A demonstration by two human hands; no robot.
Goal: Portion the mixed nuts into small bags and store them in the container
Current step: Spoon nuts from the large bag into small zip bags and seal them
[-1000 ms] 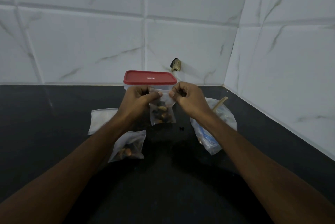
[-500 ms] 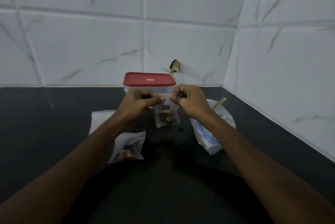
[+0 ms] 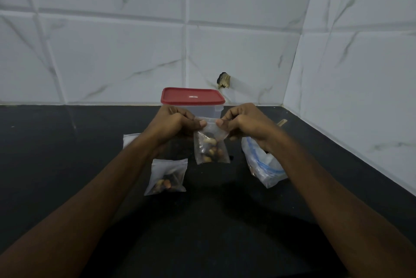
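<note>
Plastic bag [image 3: 211,149] hung upright between both hands, left hand [image 3: 174,123] and right hand [image 3: 244,121] pinching its top edge; lidded container [image 3: 192,99] stood just behind.

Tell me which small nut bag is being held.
The middle bag, its top pinched by the left hand and right hand; the other nut bag lies loose on the counter.

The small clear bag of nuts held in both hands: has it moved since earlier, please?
Yes, slightly: the small clear bag of nuts now hangs lower against the red-lidded plastic container.
</note>
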